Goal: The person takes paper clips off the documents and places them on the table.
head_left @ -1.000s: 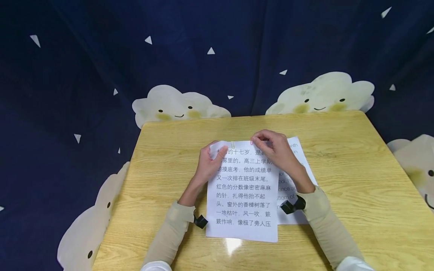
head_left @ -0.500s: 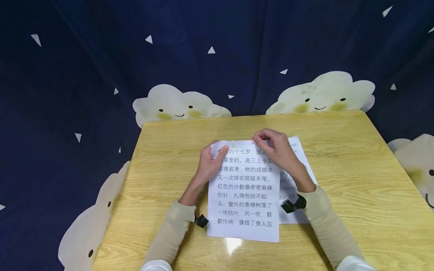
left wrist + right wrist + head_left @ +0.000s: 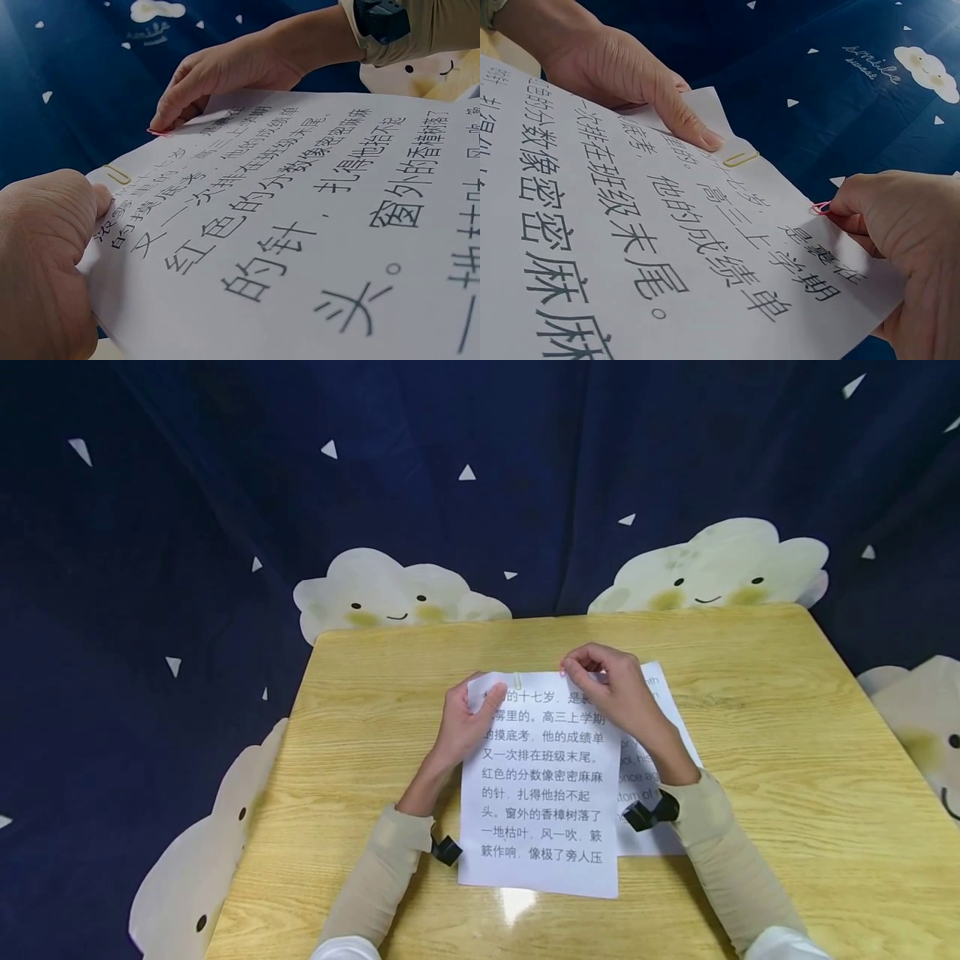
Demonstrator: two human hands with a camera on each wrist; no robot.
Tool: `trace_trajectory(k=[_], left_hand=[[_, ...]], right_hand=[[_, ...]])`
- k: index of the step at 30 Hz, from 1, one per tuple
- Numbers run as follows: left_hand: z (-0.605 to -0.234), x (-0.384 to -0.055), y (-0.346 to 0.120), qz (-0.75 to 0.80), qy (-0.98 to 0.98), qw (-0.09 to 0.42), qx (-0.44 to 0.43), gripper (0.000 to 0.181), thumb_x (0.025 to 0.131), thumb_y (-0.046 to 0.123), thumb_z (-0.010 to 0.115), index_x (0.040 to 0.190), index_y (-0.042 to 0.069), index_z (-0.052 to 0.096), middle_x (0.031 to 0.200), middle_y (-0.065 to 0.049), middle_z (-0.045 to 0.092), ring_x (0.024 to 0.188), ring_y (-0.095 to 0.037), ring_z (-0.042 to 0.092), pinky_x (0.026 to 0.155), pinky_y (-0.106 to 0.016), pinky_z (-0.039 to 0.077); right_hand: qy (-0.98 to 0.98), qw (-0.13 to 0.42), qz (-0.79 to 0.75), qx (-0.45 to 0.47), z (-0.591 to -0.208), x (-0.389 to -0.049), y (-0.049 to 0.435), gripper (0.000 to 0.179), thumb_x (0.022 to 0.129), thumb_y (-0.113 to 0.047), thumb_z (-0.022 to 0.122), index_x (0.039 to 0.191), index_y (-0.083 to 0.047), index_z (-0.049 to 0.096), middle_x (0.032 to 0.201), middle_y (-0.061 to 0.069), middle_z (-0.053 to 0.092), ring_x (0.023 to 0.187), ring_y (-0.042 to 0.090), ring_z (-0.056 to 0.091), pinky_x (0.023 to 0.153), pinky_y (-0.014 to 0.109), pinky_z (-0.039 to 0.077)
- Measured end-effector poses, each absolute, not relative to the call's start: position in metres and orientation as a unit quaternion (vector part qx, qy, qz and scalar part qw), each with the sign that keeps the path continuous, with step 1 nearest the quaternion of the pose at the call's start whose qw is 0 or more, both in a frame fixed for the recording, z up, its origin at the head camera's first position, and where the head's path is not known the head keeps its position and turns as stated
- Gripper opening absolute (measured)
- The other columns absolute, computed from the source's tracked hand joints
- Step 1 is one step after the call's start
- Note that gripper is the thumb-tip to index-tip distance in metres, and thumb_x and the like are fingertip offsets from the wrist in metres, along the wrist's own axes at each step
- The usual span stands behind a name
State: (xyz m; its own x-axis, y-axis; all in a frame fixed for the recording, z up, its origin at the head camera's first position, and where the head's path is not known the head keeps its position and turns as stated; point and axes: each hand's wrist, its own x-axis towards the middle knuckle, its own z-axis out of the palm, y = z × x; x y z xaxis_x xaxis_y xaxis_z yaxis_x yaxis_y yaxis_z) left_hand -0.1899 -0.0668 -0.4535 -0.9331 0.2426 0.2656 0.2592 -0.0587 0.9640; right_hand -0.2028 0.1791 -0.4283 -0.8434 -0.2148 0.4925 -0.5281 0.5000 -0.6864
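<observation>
A white sheet of paper (image 3: 543, 802) with large printed Chinese characters is held up over the table. My left hand (image 3: 463, 722) grips its upper left corner, thumb on the printed face and fingers behind. Just right of that thumb, a yellow paper clip (image 3: 741, 159) sits on the top edge. Farther right along this edge, my right hand (image 3: 618, 689) pinches a pink paper clip (image 3: 821, 208) between thumb and forefinger. The pink clip lies at the paper's edge, partly covered by the fingertips; how far it is slid on I cannot tell.
Another sheet (image 3: 648, 845) with English print lies on the wooden table (image 3: 787, 735), partly under the held paper and right arm. A dark blue curtain (image 3: 420, 460) with clouds and triangles hangs behind the table. Each wrist wears a small black camera (image 3: 447, 851).
The held paper and the right hand with the pink paper clip have shifted very slightly to the right. The left hand keeps its grip on the corner.
</observation>
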Motion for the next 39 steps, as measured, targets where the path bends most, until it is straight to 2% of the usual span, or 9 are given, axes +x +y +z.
trace_trajectory(k=[6,19,25,34,39], left_hand=[[-0.454,-0.190,-0.067,-0.703,-0.688,0.009,-0.182,0.016,0.097,0.010,0.060,0.104,-0.004,0.066,0.078,-0.022,0.067,0.056,-0.030,0.064,0.048,-0.031,0.055],[-0.456,-0.192,-0.069,-0.699,-0.692,0.018,-0.183,0.016,0.097,0.008,0.060,0.104,-0.005,0.065,0.078,-0.020,0.066,0.057,-0.023,0.065,0.049,-0.029,0.055],[-0.457,-0.193,-0.070,-0.698,-0.691,0.018,-0.187,0.016,0.097,0.008,0.059,0.104,-0.006,0.065,0.078,-0.022,0.066,0.056,-0.027,0.064,0.049,-0.030,0.055],[-0.457,-0.193,-0.071,-0.702,-0.689,0.005,-0.182,0.017,0.097,0.010,0.060,0.105,-0.004,0.065,0.079,-0.021,0.067,0.056,-0.029,0.065,0.048,-0.033,0.056],[-0.457,-0.193,-0.072,-0.703,-0.688,-0.001,-0.180,0.018,0.098,0.011,0.059,0.106,-0.004,0.065,0.080,-0.020,0.068,0.057,-0.030,0.066,0.048,-0.034,0.056]], right_hand=[[-0.852,0.177,0.446,0.211,-0.426,-0.204,0.182,0.013,0.096,-0.024,0.064,0.094,-0.013,0.070,0.083,-0.006,0.068,0.071,0.007,0.057,0.063,0.018,0.047],[-0.852,0.195,0.438,0.212,-0.421,-0.209,0.187,0.015,0.095,-0.023,0.065,0.095,-0.009,0.070,0.084,-0.004,0.068,0.073,0.008,0.057,0.069,0.019,0.047],[-0.849,0.218,0.432,0.212,-0.422,-0.210,0.189,0.009,0.094,-0.018,0.067,0.095,-0.010,0.070,0.085,-0.004,0.067,0.074,0.007,0.056,0.069,0.023,0.049],[-0.857,0.206,0.428,0.200,-0.423,-0.207,0.196,0.011,0.095,-0.019,0.066,0.095,-0.009,0.070,0.087,-0.003,0.067,0.077,0.007,0.056,0.070,0.027,0.048],[-0.858,0.210,0.424,0.199,-0.424,-0.208,0.200,0.010,0.095,-0.017,0.066,0.095,-0.009,0.070,0.086,-0.002,0.067,0.077,0.007,0.056,0.070,0.025,0.047]])
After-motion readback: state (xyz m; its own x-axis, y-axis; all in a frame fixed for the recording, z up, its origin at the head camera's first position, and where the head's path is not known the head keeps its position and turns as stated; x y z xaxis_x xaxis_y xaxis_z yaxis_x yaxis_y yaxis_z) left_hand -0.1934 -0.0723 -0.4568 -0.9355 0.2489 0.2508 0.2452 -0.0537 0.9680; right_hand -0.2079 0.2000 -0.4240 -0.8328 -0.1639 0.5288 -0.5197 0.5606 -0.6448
